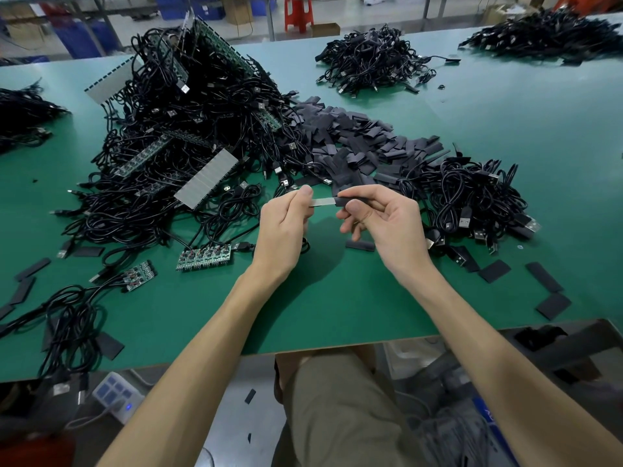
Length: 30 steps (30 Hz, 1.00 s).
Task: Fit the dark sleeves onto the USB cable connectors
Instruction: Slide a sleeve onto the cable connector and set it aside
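Green table: the big cable heap and the loose sleeve pile suggest most of the job is left. Left hand pinches pale flat connector. Right hand pinches dark sleeve, mouth just started over the connector tip, above the table.

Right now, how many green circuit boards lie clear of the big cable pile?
2. One circuit board lies just left of the left hand; the other sits farther left. More are part-buried in the cable pile, so uncounted.
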Each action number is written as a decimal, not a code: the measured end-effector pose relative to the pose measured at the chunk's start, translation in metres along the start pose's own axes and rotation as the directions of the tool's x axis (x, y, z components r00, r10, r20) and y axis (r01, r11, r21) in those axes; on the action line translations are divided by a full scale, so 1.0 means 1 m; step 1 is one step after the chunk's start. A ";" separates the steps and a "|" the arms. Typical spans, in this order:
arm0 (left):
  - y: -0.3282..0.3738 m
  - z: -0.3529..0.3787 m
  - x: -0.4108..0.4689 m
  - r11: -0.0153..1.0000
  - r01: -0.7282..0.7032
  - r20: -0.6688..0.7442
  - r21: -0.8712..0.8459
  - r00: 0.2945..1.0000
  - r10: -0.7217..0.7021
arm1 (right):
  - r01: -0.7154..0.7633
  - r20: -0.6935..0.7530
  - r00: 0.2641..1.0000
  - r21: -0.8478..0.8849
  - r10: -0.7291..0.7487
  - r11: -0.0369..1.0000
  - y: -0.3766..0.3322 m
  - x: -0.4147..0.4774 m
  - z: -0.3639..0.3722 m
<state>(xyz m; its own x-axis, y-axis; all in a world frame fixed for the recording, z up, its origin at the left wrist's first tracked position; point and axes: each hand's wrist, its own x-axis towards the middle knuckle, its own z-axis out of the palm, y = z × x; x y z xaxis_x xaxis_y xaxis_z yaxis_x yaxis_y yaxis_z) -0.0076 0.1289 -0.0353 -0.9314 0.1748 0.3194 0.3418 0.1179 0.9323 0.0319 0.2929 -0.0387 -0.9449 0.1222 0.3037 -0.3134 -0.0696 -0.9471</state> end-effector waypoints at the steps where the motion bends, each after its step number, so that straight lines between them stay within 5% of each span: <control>1: 0.000 0.000 0.000 1.000 0.002 -0.001 -0.002 1.000 -0.002 | 0.003 0.005 1.000 0.001 -0.003 1.000 0.000 0.000 0.000; 11: -0.003 0.001 -0.002 0.995 -0.025 -0.004 0.096 1.000 0.025 | 0.016 0.039 0.999 -0.039 -0.015 0.999 0.004 -0.001 -0.002; 18: -0.002 0.002 -0.007 0.950 -0.148 0.138 0.273 0.984 0.114 | 0.005 0.065 0.998 -0.094 0.001 0.996 0.007 -0.002 -0.001; 30: -0.009 0.002 -0.001 0.906 -0.280 0.159 0.317 0.958 0.240 | -0.054 -0.152 0.988 -0.159 0.030 0.986 0.008 0.001 -0.004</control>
<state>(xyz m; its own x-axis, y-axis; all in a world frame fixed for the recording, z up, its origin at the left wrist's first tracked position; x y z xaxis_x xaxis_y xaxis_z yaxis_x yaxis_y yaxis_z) -0.0096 0.1300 -0.0443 -0.7898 0.3514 0.5027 0.6102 0.3677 0.7017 0.0292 0.2964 -0.0466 -0.9284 0.2690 0.2563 -0.2430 0.0822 -0.9665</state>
